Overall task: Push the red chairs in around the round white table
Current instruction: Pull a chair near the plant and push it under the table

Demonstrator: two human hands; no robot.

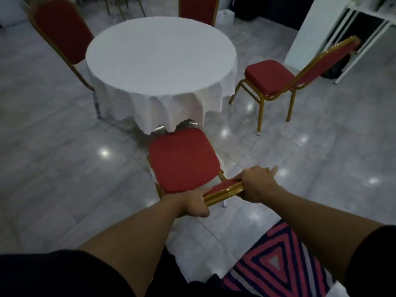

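Nearest, the left hand (196,203) wraps the gold top rail of the near chair (184,159), and the right hand (256,185) presses on the same rail with fingers loosely spread. That chair's seat front just meets the white cloth hem of the round surface (160,56), so it is likely mid-push and needs a straight shove forward. Farther off, the right chair (270,77) stands well out and looks next, while the left chair (62,28) and far chair (198,7) sit close in; no writing is legible.

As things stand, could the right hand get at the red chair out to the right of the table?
Probably not: the right hand grips the near chair, and the right-side chair stands well beyond it across open floor.
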